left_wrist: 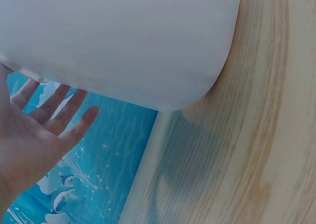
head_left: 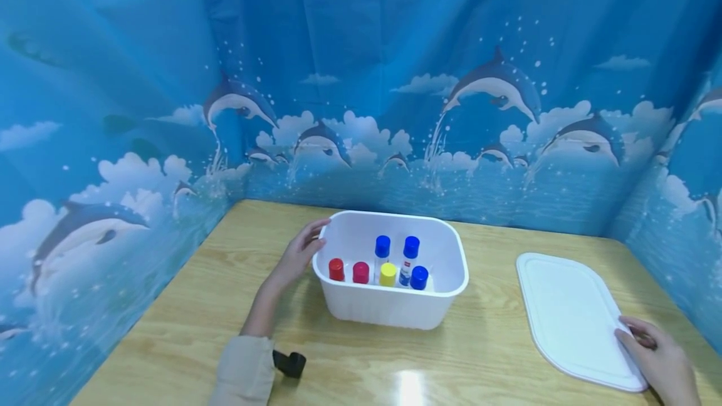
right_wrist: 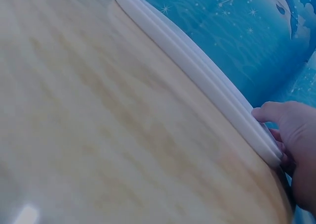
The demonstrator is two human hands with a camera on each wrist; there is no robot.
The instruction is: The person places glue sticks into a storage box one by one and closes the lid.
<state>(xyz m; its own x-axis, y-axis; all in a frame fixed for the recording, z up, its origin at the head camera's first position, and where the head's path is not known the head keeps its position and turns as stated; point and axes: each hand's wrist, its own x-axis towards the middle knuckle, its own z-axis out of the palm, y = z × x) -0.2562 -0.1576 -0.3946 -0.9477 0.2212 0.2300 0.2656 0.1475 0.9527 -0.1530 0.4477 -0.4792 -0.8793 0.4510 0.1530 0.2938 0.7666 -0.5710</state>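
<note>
A white plastic bin (head_left: 389,309) stands on the table, holding several bottles with red (head_left: 336,269), yellow (head_left: 388,274) and blue caps (head_left: 412,247). At its far left corner my left hand (head_left: 301,249) touches the rim. The left wrist view has the fingers of this hand (left_wrist: 44,130) fairly straight and spread beside the bin's wall (left_wrist: 128,41). On the right, a white lid (head_left: 575,318) lies on the table. My right hand (head_left: 660,353) pinches its near right edge, thumb on top. The right wrist view shows that edge (right_wrist: 197,70) at the hand (right_wrist: 296,140).
The wooden table (head_left: 485,356) reaches under both the bin and the lid, with bare wood between them. A blue curtain (head_left: 366,80) with dolphins hangs behind and at the sides. A black wrist device (head_left: 290,364) is at the left sleeve (head_left: 245,368).
</note>
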